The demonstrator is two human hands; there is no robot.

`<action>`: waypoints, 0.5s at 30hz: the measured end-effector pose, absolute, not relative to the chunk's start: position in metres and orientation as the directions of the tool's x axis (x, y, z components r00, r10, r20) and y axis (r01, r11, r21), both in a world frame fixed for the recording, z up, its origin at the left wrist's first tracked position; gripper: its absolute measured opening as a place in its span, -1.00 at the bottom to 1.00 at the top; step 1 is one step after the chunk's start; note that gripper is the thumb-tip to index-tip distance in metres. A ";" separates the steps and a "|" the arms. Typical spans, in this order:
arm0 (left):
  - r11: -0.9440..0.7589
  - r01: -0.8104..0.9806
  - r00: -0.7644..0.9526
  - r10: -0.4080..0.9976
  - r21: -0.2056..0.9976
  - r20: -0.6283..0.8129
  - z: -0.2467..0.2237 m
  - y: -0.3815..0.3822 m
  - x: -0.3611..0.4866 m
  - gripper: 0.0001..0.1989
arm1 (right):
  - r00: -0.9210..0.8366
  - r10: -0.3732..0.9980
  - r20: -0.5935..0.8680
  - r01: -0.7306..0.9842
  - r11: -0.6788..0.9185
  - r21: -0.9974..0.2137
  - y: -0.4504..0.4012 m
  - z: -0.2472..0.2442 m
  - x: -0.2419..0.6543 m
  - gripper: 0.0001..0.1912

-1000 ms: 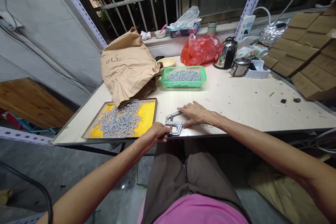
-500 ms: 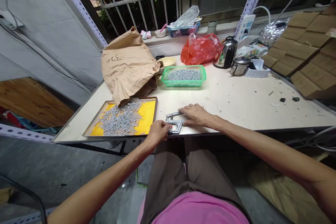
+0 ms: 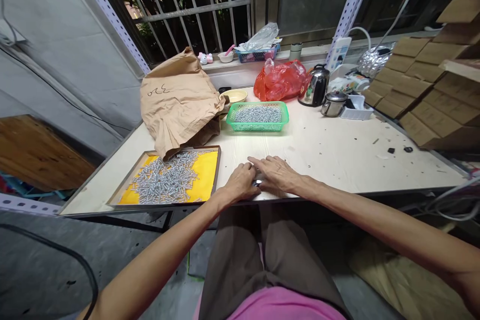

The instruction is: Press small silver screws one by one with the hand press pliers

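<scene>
At the table's front edge, a metal tool (image 3: 257, 183) lies mostly hidden under my two hands. My left hand (image 3: 243, 181) is closed over its left side. My right hand (image 3: 275, 172) rests on its right side, fingers reaching left until they nearly meet the left hand. Left of my hands, a shallow tray (image 3: 218, 170) with a yellow bottom holds a spread of small metal pins (image 3: 161, 182). Behind my hands stands a green basket (image 3: 258, 127) filled with similar metal pieces.
A brown paper bag (image 3: 180, 100) leans over the tray's back edge. Behind the basket are a cream bowl (image 3: 235, 96) and a red plastic bag (image 3: 279, 80). A kettle (image 3: 317, 85), a metal pot (image 3: 333, 104), a white holder (image 3: 357, 111) and stacked cardboard (image 3: 420, 85) stand at the right.
My left hand has moved onto the tool, covering most of it, and now sits close to my right hand. The camera view has tilted slightly up and shifted right.
</scene>
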State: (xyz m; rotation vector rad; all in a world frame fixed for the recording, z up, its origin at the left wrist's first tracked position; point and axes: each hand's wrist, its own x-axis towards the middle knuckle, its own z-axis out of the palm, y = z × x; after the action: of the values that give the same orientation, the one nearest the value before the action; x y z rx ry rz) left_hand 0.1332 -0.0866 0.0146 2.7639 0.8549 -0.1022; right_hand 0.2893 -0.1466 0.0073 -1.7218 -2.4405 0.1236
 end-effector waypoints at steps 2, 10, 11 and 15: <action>-0.790 0.598 0.801 0.585 0.134 -0.126 0.016 -0.091 0.136 -0.45 | -0.313 0.948 0.051 0.940 0.317 -0.129 -0.148 0.012 0.288 -0.16; -0.724 0.690 0.724 0.690 -0.013 -0.026 0.016 -0.100 0.139 -0.45 | -0.120 0.992 0.026 0.993 0.120 0.017 -0.152 0.017 0.274 -0.50; -0.710 0.704 0.709 0.704 -0.016 -0.022 0.016 -0.101 0.138 -0.47 | -0.106 0.994 0.020 0.994 0.105 0.030 -0.151 0.017 0.272 -0.52; -0.683 0.730 0.683 0.730 -0.017 -0.017 0.018 -0.106 0.138 -0.61 | -0.151 0.988 -0.022 0.987 0.152 0.055 -0.150 0.016 0.270 -0.65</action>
State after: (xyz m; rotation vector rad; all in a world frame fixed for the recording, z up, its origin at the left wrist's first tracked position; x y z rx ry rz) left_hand 0.1376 -0.1059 0.0184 2.8897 1.2533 -0.0351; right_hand 0.2702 -0.1497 0.0157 -2.0807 -2.4237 -0.0442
